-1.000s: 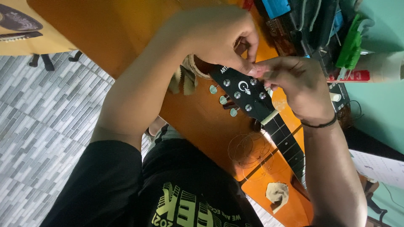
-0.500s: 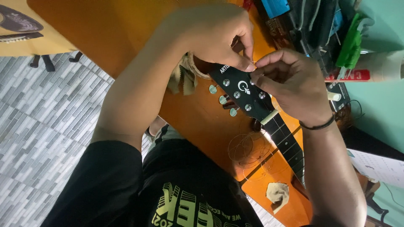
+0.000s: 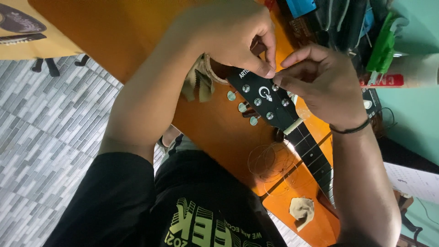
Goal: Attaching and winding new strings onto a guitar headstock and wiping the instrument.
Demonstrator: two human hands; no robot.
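Fingertips of both hands met at the headstock's upper edge.

Left hand [image 3: 228,39] and right hand [image 3: 322,82] pinched together just above the black headstock [image 3: 265,98], beside a tuning post; whatever they gripped was too thin to tell. Neck [image 3: 315,160] ran away below the right wrist; coiled strings [image 3: 270,162] lay beneath it.

An orange wooden table [image 3: 114,41] serves as landmark. On its near end lies a crumpled tan cloth [image 3: 302,211], and just beyond that a loose coil of thin wire [image 3: 270,161]. Another tan cloth [image 3: 197,82] sits near the table's middle. Past the table's far edge stand a green plastic tool [image 3: 383,43] and dark clutter. Below the table's left side spreads a grey patterned tile floor [image 3: 50,151].
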